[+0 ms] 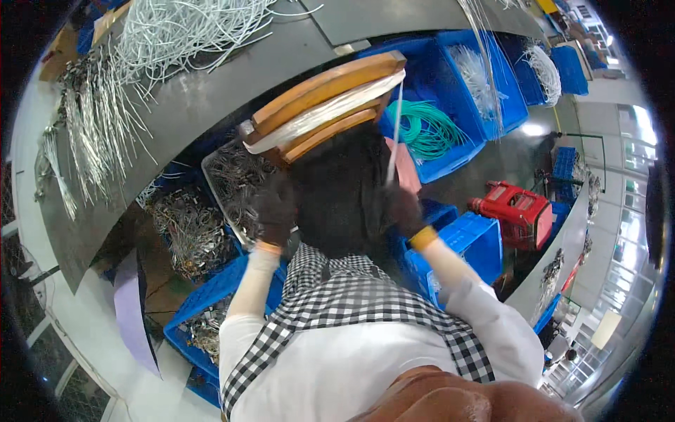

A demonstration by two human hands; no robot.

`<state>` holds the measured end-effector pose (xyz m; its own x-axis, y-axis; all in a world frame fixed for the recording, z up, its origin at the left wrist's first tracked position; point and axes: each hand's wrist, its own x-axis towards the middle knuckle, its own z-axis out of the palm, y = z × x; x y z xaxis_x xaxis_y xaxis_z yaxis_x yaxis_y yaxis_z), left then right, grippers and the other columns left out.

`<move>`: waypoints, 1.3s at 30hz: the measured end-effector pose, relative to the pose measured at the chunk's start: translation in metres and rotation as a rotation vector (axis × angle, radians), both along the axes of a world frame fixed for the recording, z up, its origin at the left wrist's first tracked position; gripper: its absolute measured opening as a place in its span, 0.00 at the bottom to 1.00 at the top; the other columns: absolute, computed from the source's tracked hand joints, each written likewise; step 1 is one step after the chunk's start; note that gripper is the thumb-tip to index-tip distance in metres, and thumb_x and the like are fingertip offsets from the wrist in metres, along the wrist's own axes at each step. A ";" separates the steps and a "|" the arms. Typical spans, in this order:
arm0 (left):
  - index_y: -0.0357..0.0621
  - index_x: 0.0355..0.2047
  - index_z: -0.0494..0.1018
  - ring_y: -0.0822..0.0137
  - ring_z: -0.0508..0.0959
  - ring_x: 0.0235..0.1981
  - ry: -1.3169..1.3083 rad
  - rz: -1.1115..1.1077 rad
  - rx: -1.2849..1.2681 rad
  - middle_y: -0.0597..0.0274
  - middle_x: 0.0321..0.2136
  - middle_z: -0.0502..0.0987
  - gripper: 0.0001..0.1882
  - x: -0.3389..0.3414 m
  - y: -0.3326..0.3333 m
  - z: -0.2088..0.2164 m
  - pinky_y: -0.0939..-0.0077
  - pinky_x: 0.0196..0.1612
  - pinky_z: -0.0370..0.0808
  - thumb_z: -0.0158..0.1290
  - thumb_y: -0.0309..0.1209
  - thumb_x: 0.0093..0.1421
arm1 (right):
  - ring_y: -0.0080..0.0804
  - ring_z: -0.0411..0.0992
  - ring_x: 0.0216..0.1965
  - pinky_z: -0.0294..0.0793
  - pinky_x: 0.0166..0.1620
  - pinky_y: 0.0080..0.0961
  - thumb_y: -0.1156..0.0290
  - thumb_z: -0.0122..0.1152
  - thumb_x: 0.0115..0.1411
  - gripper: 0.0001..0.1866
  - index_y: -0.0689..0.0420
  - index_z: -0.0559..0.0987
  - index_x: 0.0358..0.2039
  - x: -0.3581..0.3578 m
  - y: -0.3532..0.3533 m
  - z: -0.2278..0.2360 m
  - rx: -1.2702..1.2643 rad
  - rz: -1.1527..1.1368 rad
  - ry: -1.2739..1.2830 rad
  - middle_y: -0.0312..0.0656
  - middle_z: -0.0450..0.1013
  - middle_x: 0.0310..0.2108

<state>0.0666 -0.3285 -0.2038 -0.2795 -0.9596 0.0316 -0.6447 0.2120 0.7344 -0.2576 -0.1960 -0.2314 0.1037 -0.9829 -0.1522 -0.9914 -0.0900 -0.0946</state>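
In front of me stands a wooden chair (330,86) with a pale wrapping (327,116) wound around its backrest. Black cloth (334,190) covers the seat area below the backrest. My left hand (275,209), in a dark glove, is at the cloth's left edge, beside a tray of wire parts. At the right edge is my right hand (404,211), also dark-gloved, close to the lower end of a white strip (396,133) that hangs from the backrest's right end. Both hands are blurred, and their fingers merge with the black cloth, so their grip is hidden.
A grey worktable (204,91) carries piles of white tubes (190,35) and silvery cables (98,119). Blue bins stand around, one holding green cables (425,130). A tray of wire parts (239,176) lies left of the chair; a red plastic stool (510,214) stands to the right.
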 end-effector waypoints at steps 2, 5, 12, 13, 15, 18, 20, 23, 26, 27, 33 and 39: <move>0.42 0.47 0.74 0.53 0.71 0.53 0.045 -0.200 -0.375 0.51 0.48 0.73 0.17 -0.041 0.019 0.015 0.61 0.56 0.67 0.52 0.27 0.55 | 0.46 0.75 0.34 0.73 0.38 0.41 0.66 0.51 0.58 0.13 0.55 0.77 0.40 0.072 0.018 0.026 0.137 0.016 -0.320 0.49 0.75 0.33; 0.45 0.43 0.75 0.53 0.69 0.55 0.146 -0.548 -0.490 0.55 0.47 0.73 0.15 -0.074 0.023 0.033 0.57 0.56 0.66 0.52 0.27 0.53 | 0.45 0.74 0.33 0.74 0.36 0.39 0.64 0.50 0.60 0.11 0.55 0.78 0.37 0.113 0.007 0.092 0.383 0.163 -0.466 0.49 0.74 0.33; 0.41 0.37 0.76 0.50 0.76 0.41 0.572 -0.105 -0.174 0.53 0.33 0.76 0.10 0.014 0.028 0.035 0.58 0.46 0.71 0.55 0.24 0.53 | 0.42 0.72 0.46 0.72 0.49 0.37 0.65 0.62 0.53 0.17 0.49 0.79 0.45 0.016 -0.103 0.231 0.478 0.604 -0.106 0.42 0.74 0.45; 0.40 0.37 0.76 0.51 0.75 0.40 0.652 0.079 0.023 0.53 0.32 0.76 0.10 0.023 0.025 0.032 0.59 0.45 0.71 0.54 0.24 0.53 | 0.41 0.73 0.46 0.72 0.49 0.37 0.67 0.63 0.51 0.19 0.49 0.79 0.46 0.009 -0.127 0.248 0.009 0.785 -0.030 0.42 0.74 0.46; 0.39 0.36 0.75 0.51 0.75 0.38 0.845 0.389 0.284 0.52 0.31 0.76 0.09 0.035 0.008 0.024 0.62 0.42 0.72 0.54 0.24 0.54 | 0.37 0.74 0.40 0.74 0.44 0.33 0.69 0.61 0.55 0.14 0.56 0.79 0.42 0.017 -0.190 0.265 0.400 0.083 -0.396 0.43 0.76 0.40; 0.38 0.35 0.74 0.56 0.75 0.34 0.102 0.268 -0.392 0.54 0.30 0.75 0.06 0.046 -0.040 0.013 0.64 0.39 0.72 0.51 0.25 0.57 | 0.28 0.75 0.34 0.76 0.38 0.25 0.73 0.63 0.52 0.17 0.57 0.78 0.45 0.040 -0.294 0.272 0.066 0.593 -0.217 0.41 0.76 0.36; 0.38 0.34 0.74 0.58 0.75 0.32 0.159 0.273 -0.214 0.54 0.29 0.75 0.05 0.046 -0.067 0.007 0.64 0.38 0.72 0.50 0.25 0.59 | 0.40 0.73 0.29 0.75 0.30 0.33 0.72 0.61 0.52 0.12 0.50 0.80 0.38 0.048 -0.355 0.257 -0.444 1.137 -0.041 0.43 0.75 0.34; 0.40 0.34 0.74 0.54 0.77 0.30 0.725 0.351 0.047 0.55 0.27 0.77 0.07 0.042 -0.092 0.005 0.64 0.36 0.74 0.54 0.28 0.56 | 0.39 0.73 0.27 0.74 0.29 0.32 0.71 0.60 0.52 0.09 0.52 0.82 0.35 0.025 -0.413 0.215 0.256 0.012 -0.582 0.43 0.75 0.28; 0.42 0.41 0.75 0.55 0.80 0.31 0.127 0.201 -0.140 0.58 0.30 0.80 0.15 0.031 -0.100 0.011 0.68 0.37 0.77 0.58 0.30 0.53 | 0.39 0.73 0.25 0.73 0.28 0.31 0.68 0.60 0.55 0.07 0.55 0.82 0.32 -0.042 -0.423 0.178 -0.171 0.519 -0.236 0.44 0.73 0.21; 0.42 0.42 0.74 0.54 0.80 0.34 0.043 0.147 -0.161 0.57 0.33 0.80 0.16 0.027 -0.104 0.014 0.67 0.40 0.77 0.58 0.31 0.53 | 0.39 0.74 0.32 0.74 0.36 0.31 0.67 0.58 0.55 0.11 0.55 0.80 0.38 -0.072 -0.413 0.167 -0.147 0.528 0.059 0.44 0.75 0.29; 0.40 0.38 0.74 0.47 0.75 0.38 0.081 0.159 -0.483 0.48 0.34 0.75 0.09 0.011 -0.123 0.022 0.62 0.44 0.72 0.47 0.28 0.59 | 0.41 0.74 0.26 0.73 0.30 0.40 0.59 0.52 0.61 0.13 0.54 0.77 0.37 -0.213 -0.246 0.089 -0.251 0.227 0.215 0.46 0.74 0.23; 0.37 0.43 0.74 0.48 0.74 0.44 0.314 0.273 -0.123 0.45 0.40 0.75 0.14 -0.003 -0.019 0.022 0.58 0.50 0.70 0.49 0.27 0.58 | 0.45 0.75 0.37 0.74 0.39 0.37 0.73 0.55 0.52 0.15 0.57 0.77 0.42 -0.089 -0.046 -0.006 0.112 -0.260 -0.191 0.45 0.75 0.32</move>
<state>0.0635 -0.3470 -0.1819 0.0251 -0.9807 0.1938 -0.4389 0.1634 0.8836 -0.3466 -0.2417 -0.2374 -0.1110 -0.9585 -0.2627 -0.9433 0.1849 -0.2759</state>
